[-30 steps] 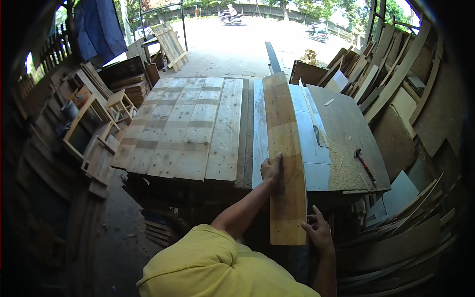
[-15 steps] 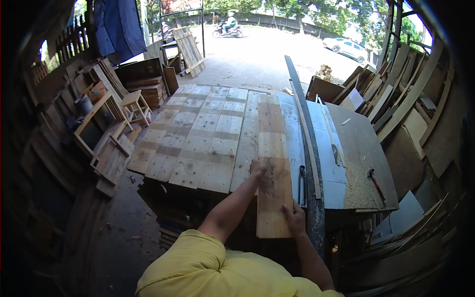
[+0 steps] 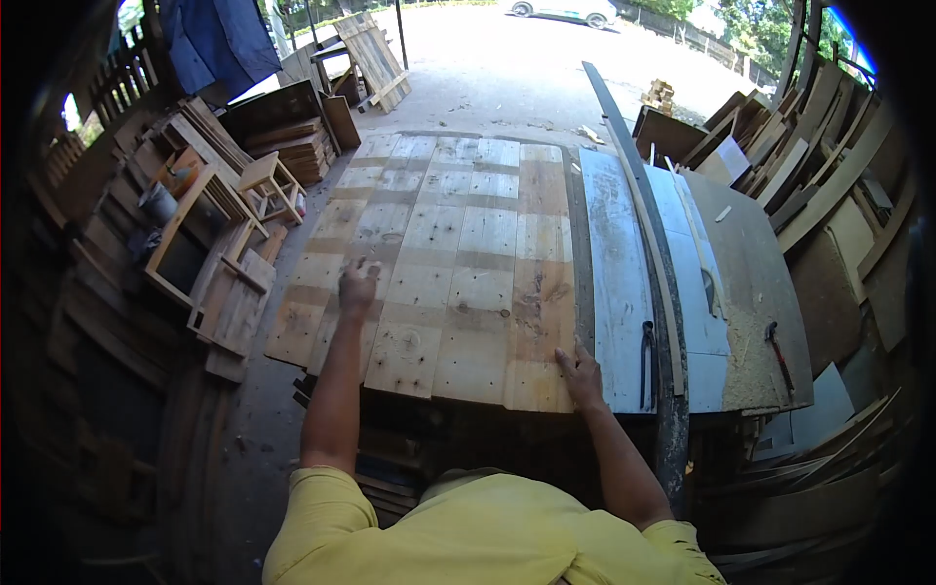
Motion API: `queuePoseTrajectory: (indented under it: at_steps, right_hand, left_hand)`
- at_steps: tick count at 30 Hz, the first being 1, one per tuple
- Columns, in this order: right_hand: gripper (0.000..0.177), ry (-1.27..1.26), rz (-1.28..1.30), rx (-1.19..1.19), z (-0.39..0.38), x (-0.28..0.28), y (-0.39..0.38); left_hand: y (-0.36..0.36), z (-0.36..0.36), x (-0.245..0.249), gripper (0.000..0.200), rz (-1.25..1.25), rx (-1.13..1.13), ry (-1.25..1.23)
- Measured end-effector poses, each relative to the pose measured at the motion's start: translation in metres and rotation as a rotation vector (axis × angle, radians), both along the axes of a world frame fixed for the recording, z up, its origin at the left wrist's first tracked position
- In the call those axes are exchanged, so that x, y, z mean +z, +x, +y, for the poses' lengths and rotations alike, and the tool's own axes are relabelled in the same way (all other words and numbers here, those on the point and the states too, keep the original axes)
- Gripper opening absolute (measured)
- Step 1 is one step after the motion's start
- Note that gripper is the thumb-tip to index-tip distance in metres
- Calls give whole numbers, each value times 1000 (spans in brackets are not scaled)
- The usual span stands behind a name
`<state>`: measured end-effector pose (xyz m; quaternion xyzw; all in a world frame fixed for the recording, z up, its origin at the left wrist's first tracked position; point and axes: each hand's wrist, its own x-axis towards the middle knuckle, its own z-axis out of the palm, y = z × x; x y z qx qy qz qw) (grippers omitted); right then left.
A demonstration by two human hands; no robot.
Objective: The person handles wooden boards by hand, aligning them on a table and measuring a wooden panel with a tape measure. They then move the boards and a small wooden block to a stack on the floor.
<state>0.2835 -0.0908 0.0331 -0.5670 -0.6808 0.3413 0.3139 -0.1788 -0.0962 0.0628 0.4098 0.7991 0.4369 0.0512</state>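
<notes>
Several pale, nail-marked wooden boards (image 3: 414,283) lie side by side on the workbench, their long edges close together. At the right end of this row is a browner board (image 3: 542,312), flat beside its neighbour. My left hand (image 3: 359,285) is over the boards toward the left, fingers apart, holding nothing. Against the near right edge of the brown board rests my right hand (image 3: 582,378), its thumb at the board's top face and its fingers stretched forward.
A long dark beam (image 3: 648,224) crosses the bench to the right, over bluish panels (image 3: 616,253). Pincers (image 3: 646,366) lie beside it; a hammer (image 3: 778,356) lies near sawdust (image 3: 746,366). Planks lean at the right; a small stool (image 3: 271,183) stands left.
The brown board has come down flat against the row of boards. My left hand has left it and moved left over the other boards; my right hand stays at its edge.
</notes>
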Motion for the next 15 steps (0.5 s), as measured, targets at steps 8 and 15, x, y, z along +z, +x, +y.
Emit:
queuePoseTrajectory:
  at_steps: [8, 15]
  right_hand:
    - [59, -166, -192, 37, 18, 11, 19]
    - [88, -217, 149, -20, -2, -38, -7]
  left_hand:
    - [-157, -72, -33, 76, 255, 658, -521]
    - [-151, -101, -18, 73, 75, 552, -617]
